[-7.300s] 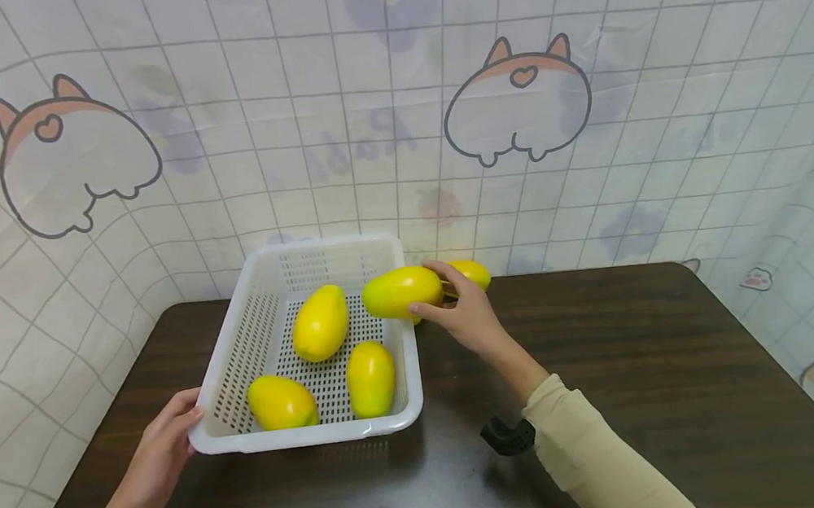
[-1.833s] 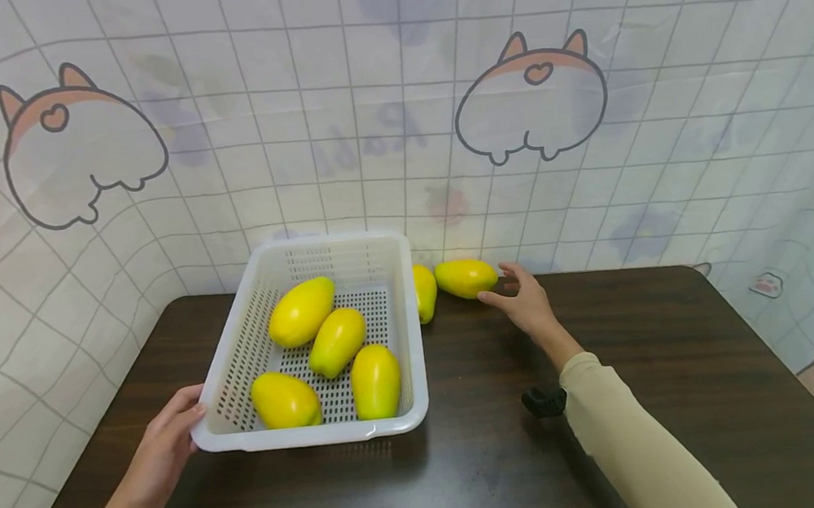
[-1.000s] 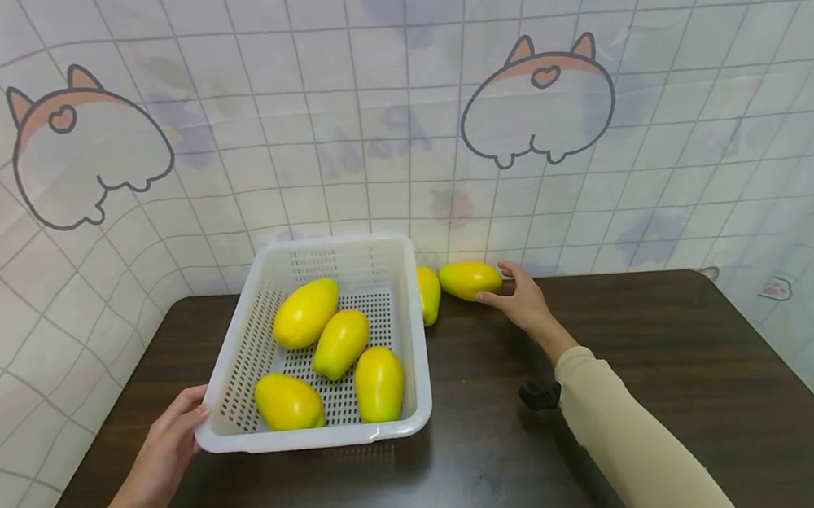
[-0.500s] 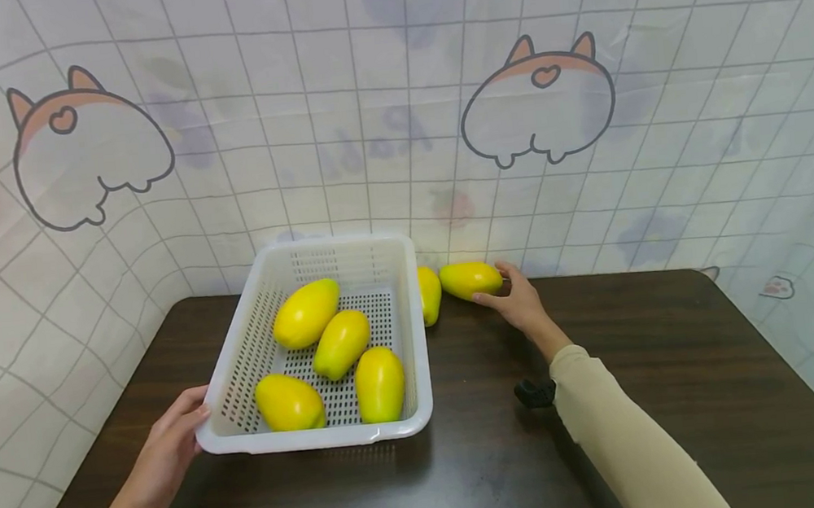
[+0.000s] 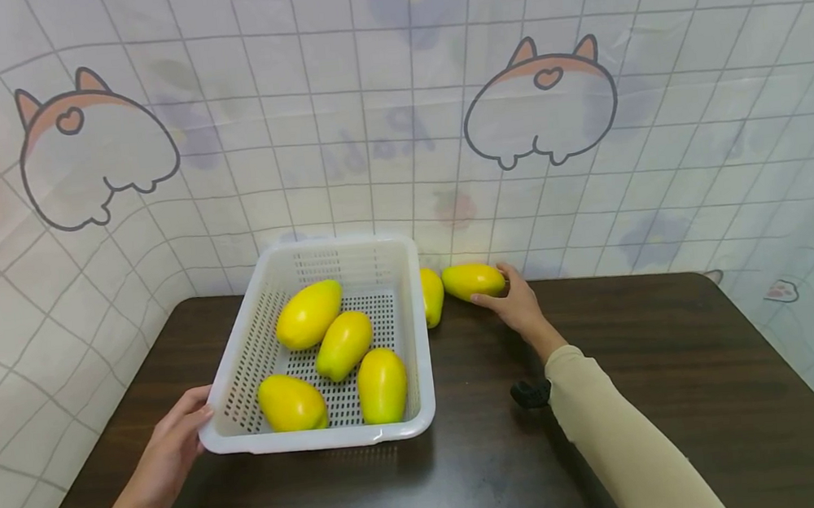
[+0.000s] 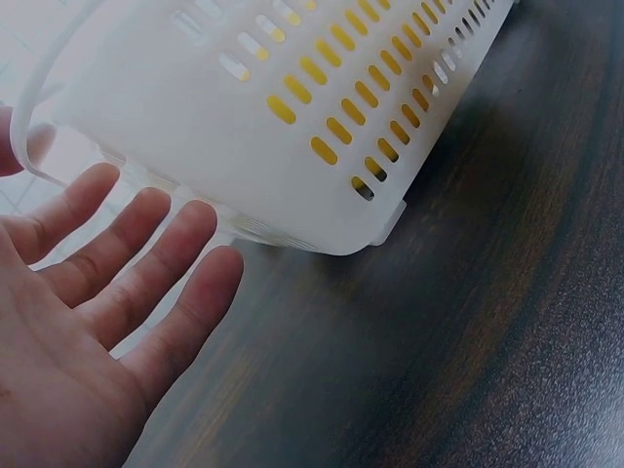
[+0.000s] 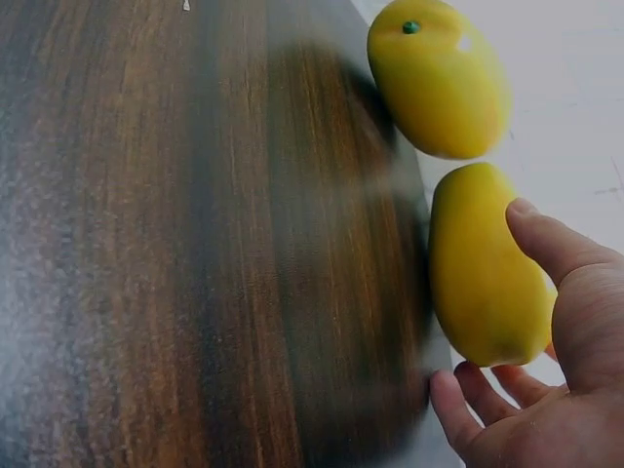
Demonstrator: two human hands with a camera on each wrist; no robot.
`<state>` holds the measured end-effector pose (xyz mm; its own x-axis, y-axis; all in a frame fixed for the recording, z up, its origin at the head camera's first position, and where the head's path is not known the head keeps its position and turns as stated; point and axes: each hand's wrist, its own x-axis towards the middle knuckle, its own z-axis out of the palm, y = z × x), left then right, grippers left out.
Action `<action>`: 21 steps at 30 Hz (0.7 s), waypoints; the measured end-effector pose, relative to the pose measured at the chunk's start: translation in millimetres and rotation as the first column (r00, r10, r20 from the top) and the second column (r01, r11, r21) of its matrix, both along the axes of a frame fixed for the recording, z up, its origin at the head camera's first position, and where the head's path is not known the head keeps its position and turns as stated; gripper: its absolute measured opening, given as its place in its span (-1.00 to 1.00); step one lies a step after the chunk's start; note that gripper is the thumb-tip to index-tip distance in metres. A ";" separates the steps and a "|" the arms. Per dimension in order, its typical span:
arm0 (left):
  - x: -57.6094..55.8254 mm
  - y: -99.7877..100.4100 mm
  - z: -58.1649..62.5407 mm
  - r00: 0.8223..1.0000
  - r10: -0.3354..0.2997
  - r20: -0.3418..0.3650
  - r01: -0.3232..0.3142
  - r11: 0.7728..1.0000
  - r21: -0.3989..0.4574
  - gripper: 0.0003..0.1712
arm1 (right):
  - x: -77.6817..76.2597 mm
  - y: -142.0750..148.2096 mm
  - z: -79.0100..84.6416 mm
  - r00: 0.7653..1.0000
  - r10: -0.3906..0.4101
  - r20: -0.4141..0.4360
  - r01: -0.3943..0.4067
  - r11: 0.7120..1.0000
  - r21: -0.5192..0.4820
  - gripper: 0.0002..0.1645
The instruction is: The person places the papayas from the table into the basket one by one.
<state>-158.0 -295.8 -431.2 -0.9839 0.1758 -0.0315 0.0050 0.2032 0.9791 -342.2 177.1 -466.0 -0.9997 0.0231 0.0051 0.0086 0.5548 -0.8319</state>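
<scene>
A white perforated basket stands on the table's left half, holding several yellow mangoes, among them one mango near its middle. My left hand holds the basket's near left corner, thumb over the rim. In the left wrist view its fingers lie along the outer wall. At the table's far edge, my right hand grips the right end of a mango that lies on its side. The right wrist view has the thumb across this mango, other fingers partly hidden behind its end.
Another mango lies between the basket's right side and the gripped one, partly hidden by the rim. The dark wooden table ends at a patterned cloth wall behind. Black wrist straps show near the sleeves.
My right hand, which held a mango over the basket's right side, has gone back to the far edge and closed in on another. One more mango lies in the basket. The left hand stays put.
</scene>
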 end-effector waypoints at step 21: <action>-1.4 -1.6 -3.2 1.000 -0.004 -0.009 0.004 1.000 0.000 -0.58 | -6.3 -7.5 -3.7 0.998 -0.057 -0.008 0.057 0.998 0.009 -0.03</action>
